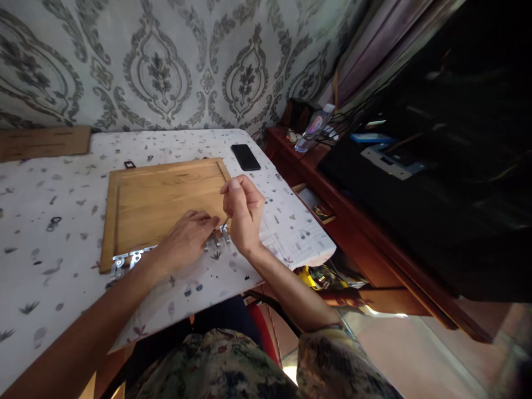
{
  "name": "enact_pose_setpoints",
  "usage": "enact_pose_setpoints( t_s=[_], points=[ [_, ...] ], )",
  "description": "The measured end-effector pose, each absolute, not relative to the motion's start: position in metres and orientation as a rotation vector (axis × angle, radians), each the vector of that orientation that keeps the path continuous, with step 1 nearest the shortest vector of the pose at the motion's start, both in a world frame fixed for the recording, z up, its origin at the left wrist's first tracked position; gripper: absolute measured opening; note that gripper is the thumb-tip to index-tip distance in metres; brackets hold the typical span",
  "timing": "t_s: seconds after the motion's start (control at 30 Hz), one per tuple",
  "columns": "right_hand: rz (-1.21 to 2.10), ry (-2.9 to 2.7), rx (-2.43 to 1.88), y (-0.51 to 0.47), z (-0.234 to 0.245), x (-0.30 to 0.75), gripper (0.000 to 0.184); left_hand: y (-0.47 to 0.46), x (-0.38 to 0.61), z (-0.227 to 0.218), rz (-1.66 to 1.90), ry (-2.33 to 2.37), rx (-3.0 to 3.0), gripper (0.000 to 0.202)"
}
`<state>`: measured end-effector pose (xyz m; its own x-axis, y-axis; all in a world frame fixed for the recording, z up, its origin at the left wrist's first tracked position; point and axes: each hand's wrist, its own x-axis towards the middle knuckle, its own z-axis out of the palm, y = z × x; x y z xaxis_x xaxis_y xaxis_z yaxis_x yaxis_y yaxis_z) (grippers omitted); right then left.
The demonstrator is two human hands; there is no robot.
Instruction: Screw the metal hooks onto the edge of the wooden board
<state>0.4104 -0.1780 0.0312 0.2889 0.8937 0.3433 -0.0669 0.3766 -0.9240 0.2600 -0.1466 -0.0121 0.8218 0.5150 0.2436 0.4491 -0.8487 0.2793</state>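
A wooden cabinet door panel [162,202] lies flat on the patterned tablecloth [50,183]. Metal hinges are fixed along its near edge, one at the left [124,259] and one at the right [216,239]. My left hand [185,239] rests palm down on the panel's near edge, fingers curled over the right hinge. My right hand [244,213] is closed in a pinch just above that hinge, gripping a thin metal tool or screw that I cannot make out clearly.
A black phone [245,157] lies at the table's far right. Small metal fittings [53,223] sit on the cloth to the left. A wooden board [41,142] leans at the back left. A dark red cabinet [332,194] with a plastic bottle [313,128] stands right.
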Motion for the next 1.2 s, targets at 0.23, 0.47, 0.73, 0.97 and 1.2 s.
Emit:
enact_pose_setpoints(
  t_s=[0.23, 0.47, 0.73, 0.97, 1.2],
  points=[
    [1.404, -1.458, -0.529, -0.151, 0.047, 0.430, 0.040, -0.148, 0.262, -0.009, 0.507, 0.699, 2.813, 0.035],
    [1.152, -1.208, -0.693, -0.149, 0.043, 0.422, 0.037, -0.148, 0.262, -0.009, 0.512, 0.702, 2.830, 0.030],
    [0.906, -1.100, -0.830, -0.158, 0.040, 0.417, 0.037, -0.147, 0.261, -0.010, 0.494, 0.715, 2.793, 0.034],
    [1.271, -1.255, -0.621, -0.140, 0.035, 0.449, 0.042, -0.146, 0.261, -0.012, 0.518, 0.717, 2.817, 0.029],
    [1.503, -1.310, -0.523, -0.135, 0.034, 0.443, 0.067, -0.147, 0.260, -0.013, 0.518, 0.725, 2.797, 0.030]
  ],
)
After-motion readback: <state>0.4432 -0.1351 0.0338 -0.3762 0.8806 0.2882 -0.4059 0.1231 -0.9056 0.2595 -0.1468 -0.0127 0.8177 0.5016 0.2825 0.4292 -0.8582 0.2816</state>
